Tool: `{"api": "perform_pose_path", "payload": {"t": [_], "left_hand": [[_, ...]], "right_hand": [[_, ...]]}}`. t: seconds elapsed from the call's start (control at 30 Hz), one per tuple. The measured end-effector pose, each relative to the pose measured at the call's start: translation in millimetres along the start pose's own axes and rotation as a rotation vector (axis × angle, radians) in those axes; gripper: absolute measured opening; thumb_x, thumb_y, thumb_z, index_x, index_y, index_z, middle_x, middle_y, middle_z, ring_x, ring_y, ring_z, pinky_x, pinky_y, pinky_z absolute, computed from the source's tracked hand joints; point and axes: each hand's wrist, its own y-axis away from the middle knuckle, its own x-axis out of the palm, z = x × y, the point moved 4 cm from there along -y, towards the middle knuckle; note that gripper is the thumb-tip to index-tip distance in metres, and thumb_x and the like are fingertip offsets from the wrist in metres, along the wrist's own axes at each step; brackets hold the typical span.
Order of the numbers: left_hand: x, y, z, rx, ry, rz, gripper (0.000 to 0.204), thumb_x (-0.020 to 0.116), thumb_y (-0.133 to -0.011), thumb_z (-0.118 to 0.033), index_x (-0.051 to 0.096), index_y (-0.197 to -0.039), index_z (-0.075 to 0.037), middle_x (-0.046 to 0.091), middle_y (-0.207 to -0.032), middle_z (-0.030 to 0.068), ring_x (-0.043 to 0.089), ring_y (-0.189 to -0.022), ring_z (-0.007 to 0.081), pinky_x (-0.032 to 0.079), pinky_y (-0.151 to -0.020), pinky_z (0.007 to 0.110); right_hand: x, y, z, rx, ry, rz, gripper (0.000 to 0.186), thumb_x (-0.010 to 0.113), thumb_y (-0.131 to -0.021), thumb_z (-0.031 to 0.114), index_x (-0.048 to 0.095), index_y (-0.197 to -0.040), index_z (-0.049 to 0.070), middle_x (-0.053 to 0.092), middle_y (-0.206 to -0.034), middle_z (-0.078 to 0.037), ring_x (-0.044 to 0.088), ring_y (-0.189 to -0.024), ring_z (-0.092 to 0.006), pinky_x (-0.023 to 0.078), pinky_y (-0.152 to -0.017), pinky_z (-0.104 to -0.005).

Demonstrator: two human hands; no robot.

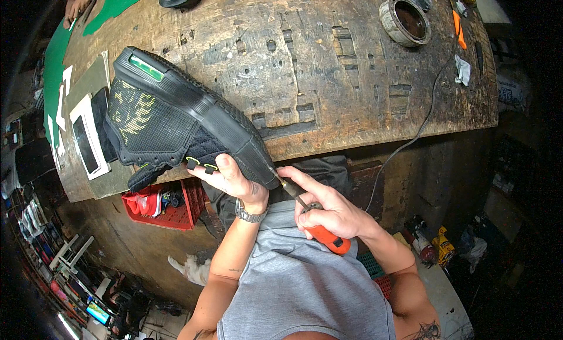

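Note:
A black sneaker (161, 114) with a yellow-green pattern lies on its side, resting partly on the table's front edge, sole up toward the far right. Its heel, with a green window, points to the far left. My left hand (231, 178), wearing a metal watch, is closed around the upper near the toe; some of its fingers are hidden behind the shoe. In my right hand (331, 211) is an orange-handled soldering iron (328, 239). The iron's tip touches or nearly touches the sole edge at the toe, and my right index finger stretches out beside it.
The worn wooden table (234, 46) carries a round tin (404, 22), an orange-handled tool (458, 30) and a phone (86, 141). A cord (423, 124) hangs over the front edge. Below stand a red crate (190, 208) and a cat (190, 269). Another person's hand (77, 7) is far left.

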Motion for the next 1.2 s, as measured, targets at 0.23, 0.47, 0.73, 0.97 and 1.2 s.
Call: {"api": "perform_pose_path", "payload": {"t": [0.23,0.47,0.73,0.97,1.2], "left_hand": [[-0.1,0.8,1.1,-0.002,0.017,-0.01,0.068,0.064,-0.101,-0.042,0.031,-0.146,-0.003,0.056,-0.123,0.0153,0.059,-0.106,0.0208,0.049,-0.095,0.037],[-17.6,2.1,17.4,0.12,-0.183,0.018,0.061,0.062,-0.104,-0.034,0.035,-0.149,-0.004,0.05,-0.136,0.022,0.057,-0.116,0.0277,0.047,-0.102,0.043],[-22.2,0.6,23.9,0.235,-0.221,0.062,0.054,0.057,-0.107,-0.028,0.036,-0.151,-0.003,0.047,-0.141,0.0247,0.057,-0.119,0.03,0.045,-0.106,0.045],[-5.8,-2.5,5.3,-0.017,0.002,0.001,0.061,0.057,-0.105,-0.037,0.031,-0.144,0.002,0.056,-0.124,0.0176,0.058,-0.108,0.0202,0.048,-0.1,0.038],[-10.2,-1.7,16.3,0.016,-0.027,-0.026,0.072,0.062,-0.103,-0.035,0.024,-0.153,0.001,0.05,-0.138,0.0155,0.055,-0.118,0.0216,0.044,-0.105,0.039]], "right_hand": [[1.4,-2.0,-0.7,-0.029,0.013,-0.032,0.089,0.053,-0.085,0.001,0.018,-0.166,0.013,0.063,-0.075,-0.006,0.062,-0.06,-0.0125,0.053,-0.061,-0.0315],[3.2,-0.7,-6.9,-0.008,0.106,-0.013,0.094,0.055,-0.086,-0.001,0.01,-0.168,0.015,0.063,-0.079,-0.008,0.062,-0.063,-0.0139,0.054,-0.063,-0.0322],[-0.1,-0.8,-5.7,0.014,-0.034,0.05,0.094,0.058,-0.088,0.0,0.009,-0.168,0.013,0.064,-0.083,-0.012,0.065,-0.067,-0.0178,0.057,-0.067,-0.0344],[-1.5,-2.6,-3.4,0.017,-0.047,0.024,0.091,0.058,-0.087,0.0,0.015,-0.167,0.013,0.064,-0.081,-0.012,0.066,-0.066,-0.0179,0.057,-0.066,-0.0342],[-0.2,-1.2,5.3,-0.001,0.062,-0.042,0.085,0.055,-0.087,0.001,0.022,-0.164,0.014,0.065,-0.081,-0.011,0.066,-0.066,-0.0167,0.056,-0.064,-0.0331]]}}
